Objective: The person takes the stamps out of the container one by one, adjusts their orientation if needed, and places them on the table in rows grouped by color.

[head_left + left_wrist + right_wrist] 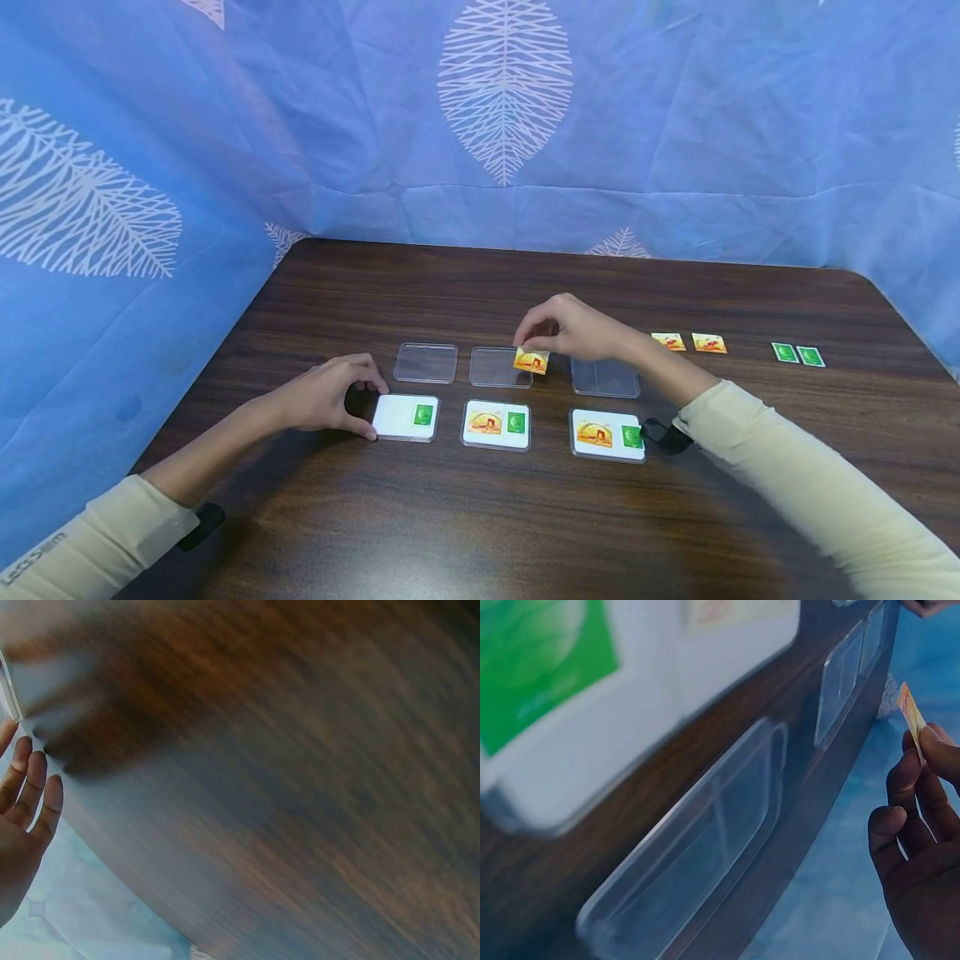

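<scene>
My right hand (573,327) pinches an orange-and-yellow stamp (532,362) between thumb and fingertips, above the middle clear lid (491,369). The right wrist view shows this stamp edge-on at the fingertips (928,739). My left hand (326,393) holds the left side of the leftmost white-backed clear case (392,416), thumb at its near corner and fingers at its far corner. That case bears one green stamp (423,414) on its right half. The middle case (486,440) and the right case (587,451) each bear an orange stamp and a green one.
Another clear lid (426,363) lies behind the left case, and a third lid (611,381) lies partly under my right forearm. Farther right on the dark wooden table (480,517) lie two orange stamps (708,343) and two green stamps (810,357). A blue leaf-patterned cloth (360,150) hangs behind.
</scene>
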Tool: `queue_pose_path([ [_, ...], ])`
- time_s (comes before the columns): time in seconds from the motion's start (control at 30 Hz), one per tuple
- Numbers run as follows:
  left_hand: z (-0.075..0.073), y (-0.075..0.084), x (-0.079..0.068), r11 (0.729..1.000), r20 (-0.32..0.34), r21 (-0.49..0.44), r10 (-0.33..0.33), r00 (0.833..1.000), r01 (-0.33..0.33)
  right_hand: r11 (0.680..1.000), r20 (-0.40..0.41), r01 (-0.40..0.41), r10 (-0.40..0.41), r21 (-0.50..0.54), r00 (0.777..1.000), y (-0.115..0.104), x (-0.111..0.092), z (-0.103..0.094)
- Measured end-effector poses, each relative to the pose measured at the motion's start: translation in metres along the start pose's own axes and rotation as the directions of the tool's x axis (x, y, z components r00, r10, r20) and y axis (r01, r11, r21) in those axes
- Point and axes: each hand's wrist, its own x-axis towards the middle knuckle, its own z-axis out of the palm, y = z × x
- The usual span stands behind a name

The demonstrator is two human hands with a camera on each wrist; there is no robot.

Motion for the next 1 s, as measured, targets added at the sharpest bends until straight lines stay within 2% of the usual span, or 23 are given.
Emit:
queue_pose_path([
  [0.4,0.001,-0.002,0.0,1.0,0.005,0.01,-0.012,1.0,0.012,0.996,-0.033,-0.067,0.065,-0.057,0.997,0.017,-0.02,-0.013],
  [1.0,0.0,0.0,-0.001,1.0,-0.003,0.007,-0.003,1.0,0.004,0.991,-0.09,-0.107,0.1,-0.077,0.991,0.035,-0.037,-0.027],
])
